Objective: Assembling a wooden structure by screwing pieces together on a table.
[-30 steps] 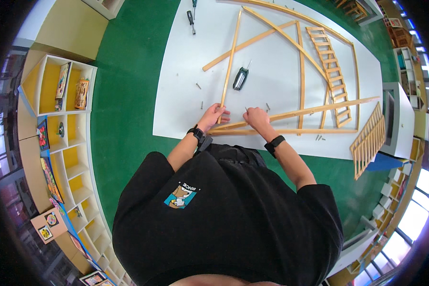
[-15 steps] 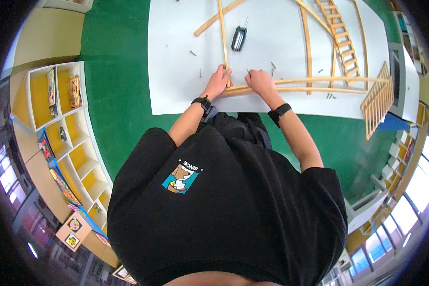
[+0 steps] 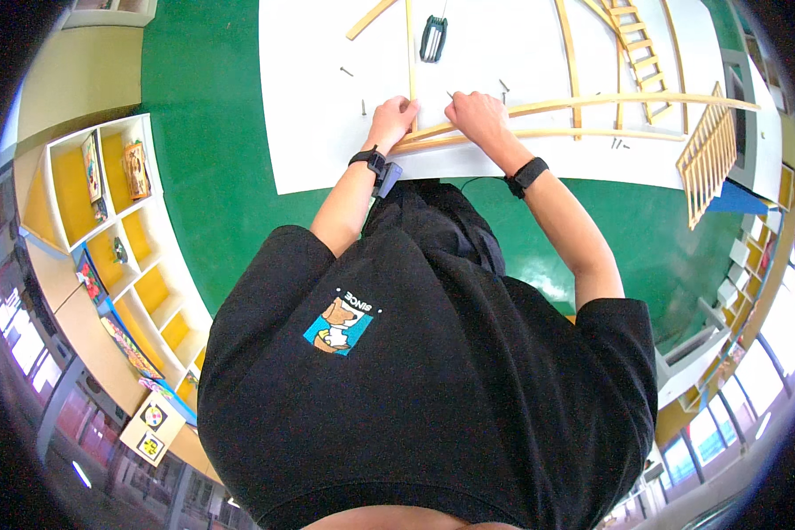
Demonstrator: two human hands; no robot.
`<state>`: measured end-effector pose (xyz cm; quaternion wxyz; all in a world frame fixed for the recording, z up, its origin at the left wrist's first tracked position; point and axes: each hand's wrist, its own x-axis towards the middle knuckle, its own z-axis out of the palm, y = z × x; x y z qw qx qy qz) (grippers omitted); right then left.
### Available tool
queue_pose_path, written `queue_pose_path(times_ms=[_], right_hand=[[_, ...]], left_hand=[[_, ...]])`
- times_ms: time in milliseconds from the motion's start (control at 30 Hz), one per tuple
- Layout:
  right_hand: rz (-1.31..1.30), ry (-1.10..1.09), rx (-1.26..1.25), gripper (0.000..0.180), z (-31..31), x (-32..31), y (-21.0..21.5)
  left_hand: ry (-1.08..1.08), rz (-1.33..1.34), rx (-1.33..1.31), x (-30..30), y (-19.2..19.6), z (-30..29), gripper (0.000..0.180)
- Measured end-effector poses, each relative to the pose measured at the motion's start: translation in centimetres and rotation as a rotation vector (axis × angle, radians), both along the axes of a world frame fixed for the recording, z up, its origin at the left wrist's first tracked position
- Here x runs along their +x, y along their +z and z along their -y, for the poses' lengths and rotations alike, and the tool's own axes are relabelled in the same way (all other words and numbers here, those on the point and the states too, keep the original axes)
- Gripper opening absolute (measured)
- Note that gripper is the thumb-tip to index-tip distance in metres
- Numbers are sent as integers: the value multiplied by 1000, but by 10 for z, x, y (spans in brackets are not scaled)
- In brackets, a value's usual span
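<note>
My left hand (image 3: pixel 392 121) is closed on the near end of an upright-running wooden strip (image 3: pixel 410 53), where it meets the left ends of two long strips. My right hand (image 3: pixel 479 117) is closed, with the thin tip of what looks like a screw (image 3: pixel 450 94) showing past its fingertips. Its heel lies near the upper long strip (image 3: pixel 609 102), which fans away from the lower long strip (image 3: pixel 592 133) toward the right. A folding multi-tool (image 3: pixel 433 40) with a dark green case and one blade out lies beyond my hands.
Loose screws (image 3: pixel 504 87) lie on the white table (image 3: pixel 327 159). At the right are a ladder-like wooden frame (image 3: pixel 642 62), a slatted wooden rack (image 3: pixel 708 159) overhanging the edge, and more strips (image 3: pixel 568 62). A white shelf unit (image 3: pixel 150 256) stands to the left on the green floor (image 3: pixel 203 177).
The view has shifted, so the table sits higher. The upper long strip's right end has moved outward and away from the lower one, widening their gap. Both hands keep their grips.
</note>
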<state>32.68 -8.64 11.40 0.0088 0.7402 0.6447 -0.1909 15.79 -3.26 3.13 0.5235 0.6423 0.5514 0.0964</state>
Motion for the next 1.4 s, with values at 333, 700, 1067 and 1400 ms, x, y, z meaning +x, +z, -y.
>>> queue_pose_path(times_ms=[333,700,1067,1400], right_hand=[[8,63,75,27,5,9,-2],[16,123,127,29,13,18,-7],[-8,143,102,30,27,20,-13],[-110,65,-42,29,34,38,-33]], left_hand=[[53,-112,205,-17,-9,12,33],[-68,-107,279,-38,-3,50,43],[-91,-196,284,-34,5,74,43],[-52,-274,366,-24,3,79,40]])
